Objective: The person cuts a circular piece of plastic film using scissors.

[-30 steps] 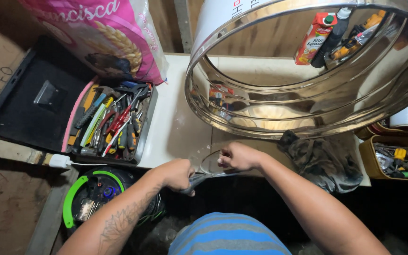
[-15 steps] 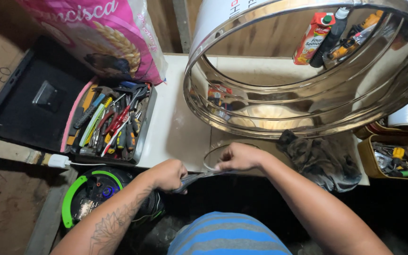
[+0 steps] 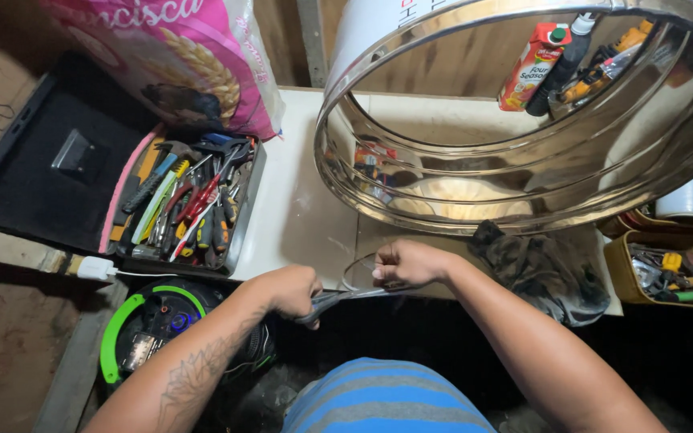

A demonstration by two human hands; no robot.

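Note:
My left hand [image 3: 292,290] is closed around the handles of grey pliers [image 3: 338,298] at the near edge of the white workbench [image 3: 298,216]. My right hand [image 3: 407,263] is a fist just to the right, pinching a thin loop of wire [image 3: 353,271] that curls up from the plier jaws. Both hands sit close together over the bench edge. A large shiny metal ring [image 3: 523,192] stands on the bench just behind them.
An open tray of hand tools [image 3: 190,210] lies left of the hands, with a pink printed sack [image 3: 170,64] behind it. A dark rag [image 3: 535,269] lies to the right. A small box of tools [image 3: 667,273] sits far right, and a green-rimmed device [image 3: 150,333] sits below left.
My left hand has shifted slightly right and nearer the right hand, while the wire loop stays pinched in the right fist.

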